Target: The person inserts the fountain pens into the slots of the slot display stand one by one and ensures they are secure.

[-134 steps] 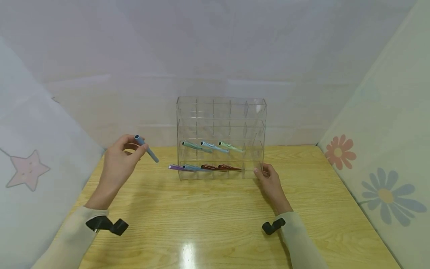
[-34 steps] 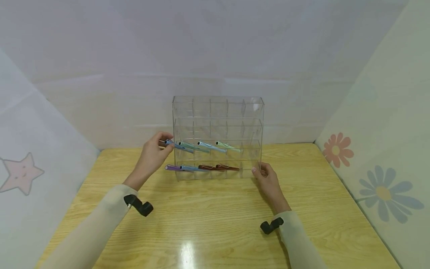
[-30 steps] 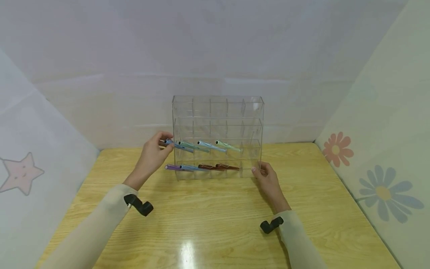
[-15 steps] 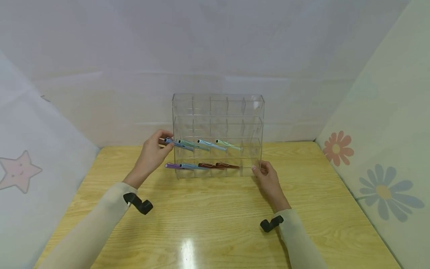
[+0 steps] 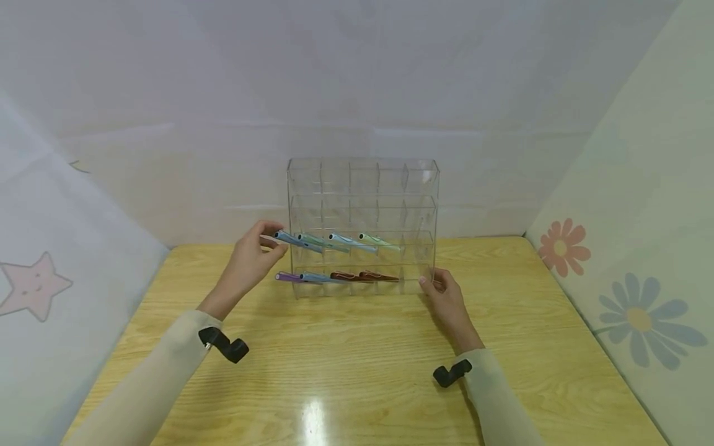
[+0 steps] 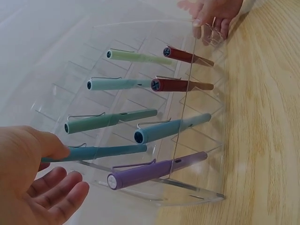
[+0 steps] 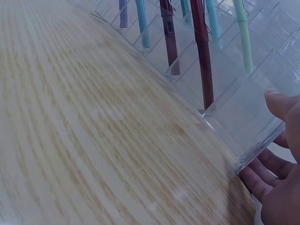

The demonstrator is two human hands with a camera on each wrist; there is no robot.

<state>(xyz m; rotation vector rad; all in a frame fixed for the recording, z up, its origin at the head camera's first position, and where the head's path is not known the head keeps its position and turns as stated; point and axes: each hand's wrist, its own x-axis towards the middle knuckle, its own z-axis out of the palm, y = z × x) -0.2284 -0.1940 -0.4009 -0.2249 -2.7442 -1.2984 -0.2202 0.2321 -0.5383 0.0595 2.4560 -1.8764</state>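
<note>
A clear acrylic pen rack with stepped rows of compartments stands on the table. My left hand is at its left side, thumb and fingers parted around the capped end of a blue pen at the left of the second row from the bottom. In the left wrist view a fingertip overlaps that pen, the lower fingers loosely bent. Beside it lean a green pen, a light blue pen and a pale green pen. My right hand grips the rack's lower right corner, thumb in front, fingers behind.
The bottom row holds a purple pen, a blue pen and two dark red pens, one farthest right. The wooden table extends in front, with pale cloth walls behind and at the sides.
My left hand has brought the blue pen from the left into the rack's second row from the bottom. Its thumb has just dropped away from the pen. My right hand keeps its grip.
</note>
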